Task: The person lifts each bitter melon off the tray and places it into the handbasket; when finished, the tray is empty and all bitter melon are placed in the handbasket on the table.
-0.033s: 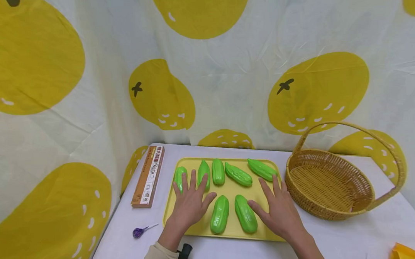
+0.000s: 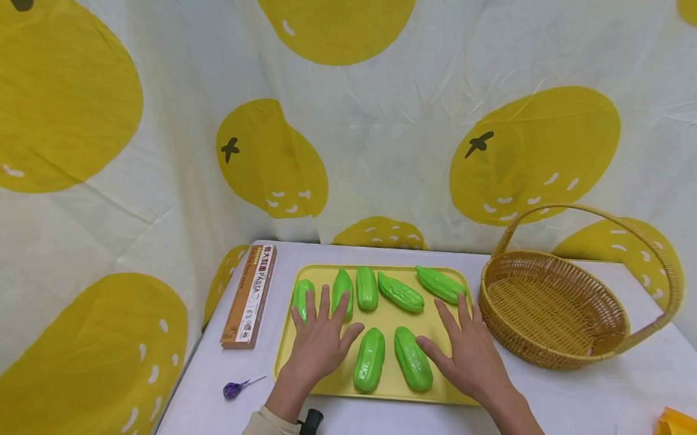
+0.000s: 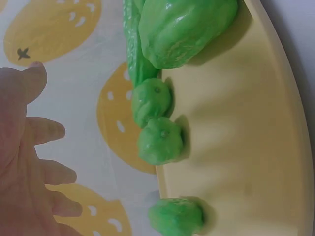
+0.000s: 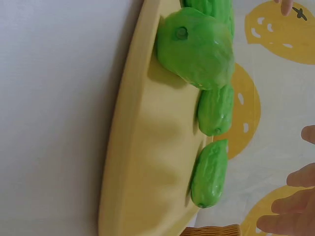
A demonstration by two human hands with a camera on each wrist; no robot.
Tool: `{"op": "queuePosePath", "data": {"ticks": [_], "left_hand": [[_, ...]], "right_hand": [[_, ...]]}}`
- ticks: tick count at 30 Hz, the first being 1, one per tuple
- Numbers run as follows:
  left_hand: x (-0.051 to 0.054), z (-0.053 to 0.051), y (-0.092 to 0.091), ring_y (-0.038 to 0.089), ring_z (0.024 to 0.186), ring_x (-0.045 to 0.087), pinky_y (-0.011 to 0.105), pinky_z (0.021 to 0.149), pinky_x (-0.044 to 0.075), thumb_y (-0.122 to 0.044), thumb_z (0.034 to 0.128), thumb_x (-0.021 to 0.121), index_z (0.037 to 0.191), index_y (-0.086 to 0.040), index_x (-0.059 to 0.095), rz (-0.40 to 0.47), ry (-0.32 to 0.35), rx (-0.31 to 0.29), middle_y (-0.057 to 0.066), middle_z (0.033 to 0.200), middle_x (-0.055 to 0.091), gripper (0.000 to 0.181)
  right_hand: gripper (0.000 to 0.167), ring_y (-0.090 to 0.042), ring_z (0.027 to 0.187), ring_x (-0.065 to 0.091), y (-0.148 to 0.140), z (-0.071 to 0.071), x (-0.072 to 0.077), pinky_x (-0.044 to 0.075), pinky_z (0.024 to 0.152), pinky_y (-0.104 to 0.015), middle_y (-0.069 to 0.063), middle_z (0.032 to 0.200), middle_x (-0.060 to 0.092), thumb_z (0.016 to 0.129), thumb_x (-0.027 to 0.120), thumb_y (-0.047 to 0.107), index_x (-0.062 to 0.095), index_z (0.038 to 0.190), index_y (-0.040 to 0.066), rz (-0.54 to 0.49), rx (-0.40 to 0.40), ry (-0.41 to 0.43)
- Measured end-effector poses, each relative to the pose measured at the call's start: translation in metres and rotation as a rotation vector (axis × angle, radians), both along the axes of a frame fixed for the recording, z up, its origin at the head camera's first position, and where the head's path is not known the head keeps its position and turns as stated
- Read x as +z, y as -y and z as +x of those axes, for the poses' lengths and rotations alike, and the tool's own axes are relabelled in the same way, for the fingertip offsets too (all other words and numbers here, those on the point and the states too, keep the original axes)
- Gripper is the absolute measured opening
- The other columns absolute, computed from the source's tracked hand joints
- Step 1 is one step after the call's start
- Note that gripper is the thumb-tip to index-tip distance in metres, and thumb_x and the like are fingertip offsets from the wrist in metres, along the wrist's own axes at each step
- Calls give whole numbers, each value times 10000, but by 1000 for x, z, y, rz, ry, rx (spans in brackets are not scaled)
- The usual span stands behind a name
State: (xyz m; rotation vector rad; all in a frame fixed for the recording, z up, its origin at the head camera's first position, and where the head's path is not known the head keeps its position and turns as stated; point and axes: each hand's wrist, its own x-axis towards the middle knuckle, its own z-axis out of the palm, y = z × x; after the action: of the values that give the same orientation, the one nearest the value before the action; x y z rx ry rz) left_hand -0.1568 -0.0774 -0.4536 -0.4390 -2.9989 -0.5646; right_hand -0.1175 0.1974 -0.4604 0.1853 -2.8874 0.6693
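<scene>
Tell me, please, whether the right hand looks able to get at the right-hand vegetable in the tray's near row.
Likely yes: the right hand is empty and spread open close by that green vegetable, and nothing visible on the yellow tray stands between them.

Head view overlooks tray [image 2: 389, 319] — wrist views nearer.
</scene>
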Motion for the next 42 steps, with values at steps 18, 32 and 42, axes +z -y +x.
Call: {"op": "queuePosePath", "data": {"ticks": [18, 32, 42], "left_hand": [[-6, 0, 19, 542, 1493, 289, 697, 1173, 288, -460, 1039, 515, 1555, -72, 404, 140, -127, 92, 294, 1599, 363, 655], [-15, -30, 54, 443, 1432, 439, 594, 1150, 398, -190, 1065, 473, 1531, 47, 372, 404, -89, 188, 271, 1546, 444, 533], [-37, -49, 67, 484, 1436, 418, 591, 1189, 346, -131, 1064, 399, 1544, 60, 332, 439, 59, 295, 309, 1544, 430, 521]], "right_hand": [[809, -557, 1496, 248, 3, 11, -7, 461, 921, -748, -276, 1682, 164, 968, 543, 639, 334, 1599, 179, -72, -10, 111], [800, -545, 1261, 571, 10, 12, -19, 502, 909, -682, -273, 1632, 316, 957, 602, 596, 347, 1590, 179, -113, 37, 103], [775, -541, 1260, 574, 12, 12, -23, 483, 949, -692, -270, 1627, 329, 968, 597, 578, 354, 1587, 179, -119, 51, 163]]}}
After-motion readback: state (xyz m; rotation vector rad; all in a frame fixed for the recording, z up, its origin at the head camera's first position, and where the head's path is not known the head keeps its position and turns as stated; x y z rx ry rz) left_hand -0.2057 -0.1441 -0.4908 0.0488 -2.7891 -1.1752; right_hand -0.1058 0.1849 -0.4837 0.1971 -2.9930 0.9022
